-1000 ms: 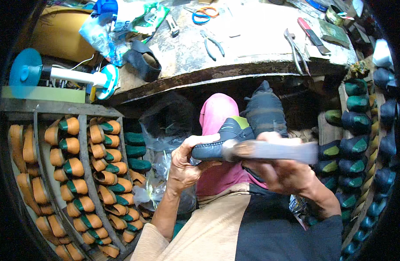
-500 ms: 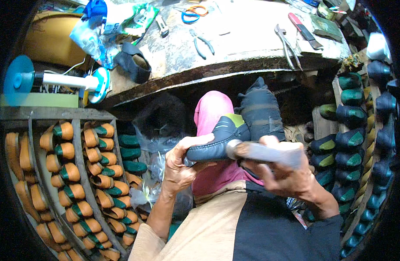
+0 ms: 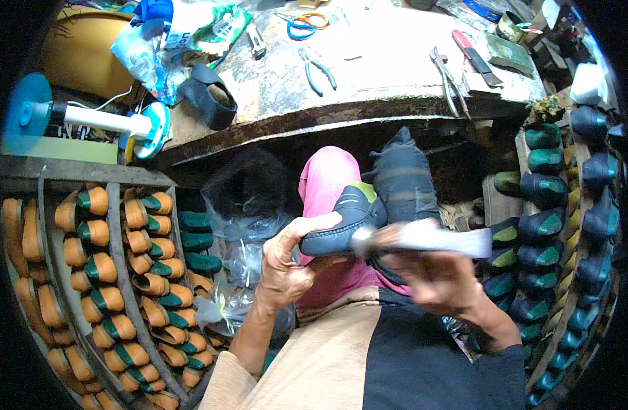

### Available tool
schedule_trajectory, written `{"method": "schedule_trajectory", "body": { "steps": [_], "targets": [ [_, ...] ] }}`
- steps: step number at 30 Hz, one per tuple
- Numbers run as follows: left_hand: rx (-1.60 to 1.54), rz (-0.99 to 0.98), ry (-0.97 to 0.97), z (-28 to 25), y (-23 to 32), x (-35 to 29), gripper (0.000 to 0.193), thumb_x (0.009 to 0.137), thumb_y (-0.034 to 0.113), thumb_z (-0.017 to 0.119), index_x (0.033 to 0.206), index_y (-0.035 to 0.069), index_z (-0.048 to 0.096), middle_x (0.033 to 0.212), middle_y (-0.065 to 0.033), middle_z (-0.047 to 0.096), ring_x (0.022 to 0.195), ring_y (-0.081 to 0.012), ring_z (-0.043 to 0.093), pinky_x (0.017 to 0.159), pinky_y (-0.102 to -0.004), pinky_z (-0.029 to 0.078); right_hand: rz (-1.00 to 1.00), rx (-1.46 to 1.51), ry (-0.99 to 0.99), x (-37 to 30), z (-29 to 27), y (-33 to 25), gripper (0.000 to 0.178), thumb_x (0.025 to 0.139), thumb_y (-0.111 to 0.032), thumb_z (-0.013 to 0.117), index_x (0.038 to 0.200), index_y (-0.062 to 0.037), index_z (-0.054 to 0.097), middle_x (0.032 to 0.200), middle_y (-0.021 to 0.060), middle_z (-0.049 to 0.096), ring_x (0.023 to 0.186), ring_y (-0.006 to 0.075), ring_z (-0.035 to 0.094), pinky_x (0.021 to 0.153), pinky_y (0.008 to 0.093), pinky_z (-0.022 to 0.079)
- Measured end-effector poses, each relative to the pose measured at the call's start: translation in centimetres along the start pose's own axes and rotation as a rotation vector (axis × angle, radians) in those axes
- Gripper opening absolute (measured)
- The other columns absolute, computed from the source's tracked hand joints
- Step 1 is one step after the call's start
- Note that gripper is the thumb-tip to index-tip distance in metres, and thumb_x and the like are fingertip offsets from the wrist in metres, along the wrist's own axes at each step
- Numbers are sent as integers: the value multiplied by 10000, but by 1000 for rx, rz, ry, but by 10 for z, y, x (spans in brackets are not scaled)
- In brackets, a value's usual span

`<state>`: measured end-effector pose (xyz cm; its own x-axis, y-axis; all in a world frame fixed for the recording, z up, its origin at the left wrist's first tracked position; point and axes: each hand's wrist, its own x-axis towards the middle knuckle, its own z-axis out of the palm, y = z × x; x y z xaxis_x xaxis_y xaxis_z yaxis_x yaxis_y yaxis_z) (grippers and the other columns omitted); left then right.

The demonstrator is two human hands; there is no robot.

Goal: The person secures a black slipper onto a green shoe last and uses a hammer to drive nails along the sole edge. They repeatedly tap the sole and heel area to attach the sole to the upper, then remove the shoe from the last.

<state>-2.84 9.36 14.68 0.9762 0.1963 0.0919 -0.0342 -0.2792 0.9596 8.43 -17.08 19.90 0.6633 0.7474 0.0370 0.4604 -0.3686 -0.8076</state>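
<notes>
A dark loafer (image 3: 343, 217) with a yellow-green piece showing at its opening rests over my pink-covered knee (image 3: 330, 167). My left hand (image 3: 287, 268) is closed round its toe end, thumb on top and fingers underneath. From the right, my right hand (image 3: 440, 281) grips a hammer (image 3: 430, 239), smeared by motion. The round end of its metal head is at the shoe's lower side edge; whether it touches I cannot tell. The handle is mostly hidden by the hand.
Across the front runs a worktable (image 3: 259, 96) holding pliers (image 3: 317, 72), scissors (image 3: 303, 26), pincers (image 3: 449, 80), a red-handled knife (image 3: 474, 57) and a black strap shoe (image 3: 208, 99). Racks of orange shoes (image 3: 109, 277) stand left, dark shoes (image 3: 543, 225) right. Plastic bags (image 3: 246, 198) lie beside my leg.
The hammer has swung slightly, its flat end now further right and more level. My left hand still grips the shoe. The whole view has shifted a little.
</notes>
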Motion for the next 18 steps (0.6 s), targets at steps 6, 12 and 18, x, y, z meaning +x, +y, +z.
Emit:
{"method": "schedule_trajectory", "body": {
  "steps": [6,12,18],
  "targets": [
    [40,84,-9,0,5,5,667,752,60,1044,1355,73,760,1305,-117,832,1160,-207,798,1011,-363,630,-119,-26,-31,-5,-5,12,300,1034,-155,785,1324,-79,785,1149,185,775,1053,333,764,817,479,616],
    [6,77,-77,5,11,8,644,793,42,1015,1386,71,767,1331,-151,820,1259,-272,783,1109,-398,604,28,-273,-183,10,-29,-3,247,1022,-132,785,1266,-108,815,1135,116,777,966,306,768,784,459,609],
    [-63,112,-136,22,6,18,627,811,92,1017,1391,83,779,1351,-101,820,1310,-272,760,1208,-459,549,128,502,-31,4,-31,2,265,997,-14,827,1254,31,784,1173,170,792,1099,249,757,992,388,585]
  ]
}}
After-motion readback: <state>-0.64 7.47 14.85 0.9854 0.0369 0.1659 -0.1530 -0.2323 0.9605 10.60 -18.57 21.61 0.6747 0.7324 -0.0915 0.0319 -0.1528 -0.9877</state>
